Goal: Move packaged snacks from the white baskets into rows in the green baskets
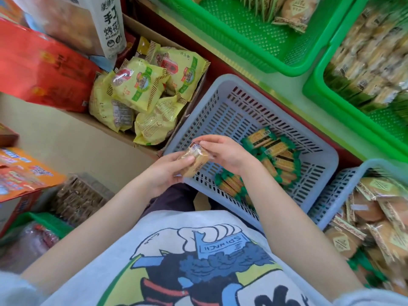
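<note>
The left hand (pixel 171 171) and right hand (pixel 223 152) both pinch one snack packet (pixel 195 160), clear-wrapped over a tan cake, above the near-left rim of the white basket (pixel 223 85). Inside that basket lie green-and-orange packets (pixel 273 157). Beyond it stands a green basket (pixel 254 60), cut off by the frame; the packet's print is blurred.

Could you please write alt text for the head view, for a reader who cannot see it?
Both hands, left and right, hold one wrapped snack over a white basket of green-wrapped snacks. Two green baskets hold rows above; a second white basket sits right.
</note>
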Tool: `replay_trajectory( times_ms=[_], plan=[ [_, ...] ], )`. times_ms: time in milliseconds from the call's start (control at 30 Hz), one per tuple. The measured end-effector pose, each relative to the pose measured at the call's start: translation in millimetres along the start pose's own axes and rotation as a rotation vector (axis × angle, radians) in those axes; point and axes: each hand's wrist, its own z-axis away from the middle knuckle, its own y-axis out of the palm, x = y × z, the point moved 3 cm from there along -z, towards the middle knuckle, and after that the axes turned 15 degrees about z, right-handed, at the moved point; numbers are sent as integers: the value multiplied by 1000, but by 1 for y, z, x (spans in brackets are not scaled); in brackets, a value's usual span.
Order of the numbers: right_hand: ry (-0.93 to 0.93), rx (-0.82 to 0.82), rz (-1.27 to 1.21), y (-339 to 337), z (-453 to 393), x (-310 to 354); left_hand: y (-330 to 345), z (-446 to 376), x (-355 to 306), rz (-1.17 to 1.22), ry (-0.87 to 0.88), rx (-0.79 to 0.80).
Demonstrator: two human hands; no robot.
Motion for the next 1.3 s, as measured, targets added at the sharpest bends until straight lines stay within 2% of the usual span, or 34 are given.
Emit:
replay_trajectory(
  times_ms=[67, 167, 233, 300, 667, 833, 1033, 1200, 1300],
  plan=[
    [90, -147, 18, -3, -13, -10, -5, 4, -3, -44, 59, -93],
    [366, -488, 260, -11, -35, -34, -21, 9, -6, -174, 204, -345],
    [481, -506, 364, -3, -47, -42, -32, 12, -3, -222, 268, -465],
    [496, -477, 379, 10, -57, -41, -39, 12, 2, -275, 292, -511],
    [445, -548, 368, 11, -66, -46, -34, 4, 13, -144, 318, -543],
    [311, -537, 331, 11, -67, -46, -29, 1, 16, -91, 327, -523],
    [248, -620, 2, -12, -47, -31, -21, 2, 11, -41, 340, -492],
    [7, -709, -190, -48, 17, -3, 9, -5, -13, -100, 398, -430],
    [-108, -691, -338, -60, 61, 16, 42, -12, -35, -171, 398, -353]
  ],
)
